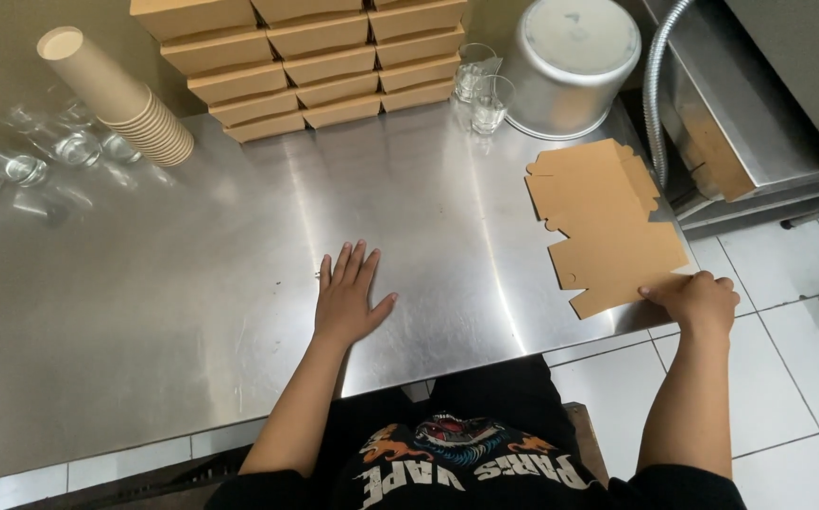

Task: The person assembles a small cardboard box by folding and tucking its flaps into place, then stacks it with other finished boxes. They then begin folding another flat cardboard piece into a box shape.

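At centre frame the left hand point(348, 300) lies flat and open on the steel bench point(192, 302). At the right edge, the right hand point(697, 300) pinches the near corner of a stack of flat cardboard box blanks point(603, 222). Folded boxes point(315, 61) sit stacked at the top.

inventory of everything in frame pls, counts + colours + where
flat cardboard blanks: small stack, brown, table's right edge
folded boxes: three stacks, brown, back centre
paper cups: one nested stack, tan, lying back left
glasses: two clear by the pot, more clear ones far left
pot: one, silver, upside down, back right
table: one, steel
left hand: flat on table, empty
right hand: gripping the blanks' near corner
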